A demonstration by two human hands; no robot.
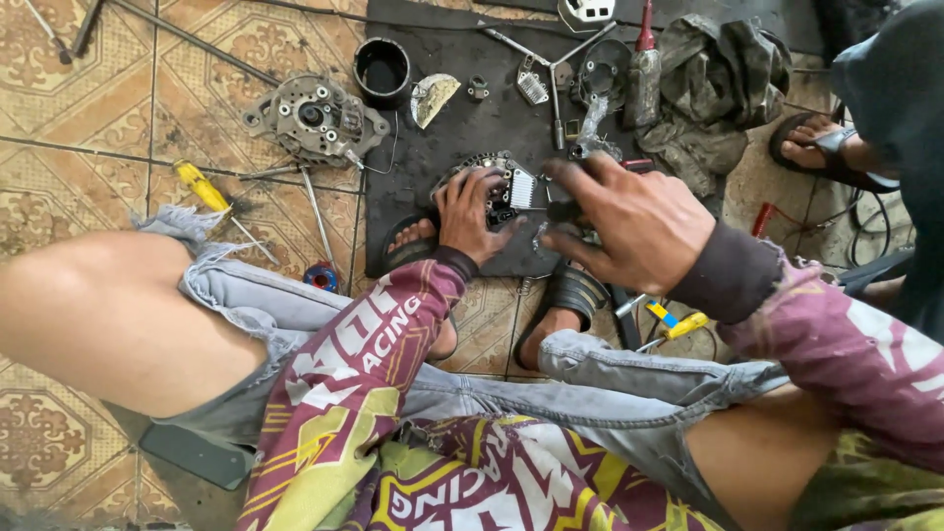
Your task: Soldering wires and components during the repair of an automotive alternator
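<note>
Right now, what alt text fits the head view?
Seated person's left hand grips a round metal alternator part on a black mat; their right hand works at its edge. An alternator housing and a yellow-handled screwdriver lie on the tiled floor.

Left hand [470, 211]: palm down, fingers curled and spread, gripping from the left side, wrist bent slightly, forearm running up from lower centre in a patterned maroon sleeve. Right hand [629, 221]: palm down, reaching in from the right, fingers extended leftward with thumb and index pinched at the tips, dark cuff at wrist. Both hands close together, knees bent wide either side.
</note>
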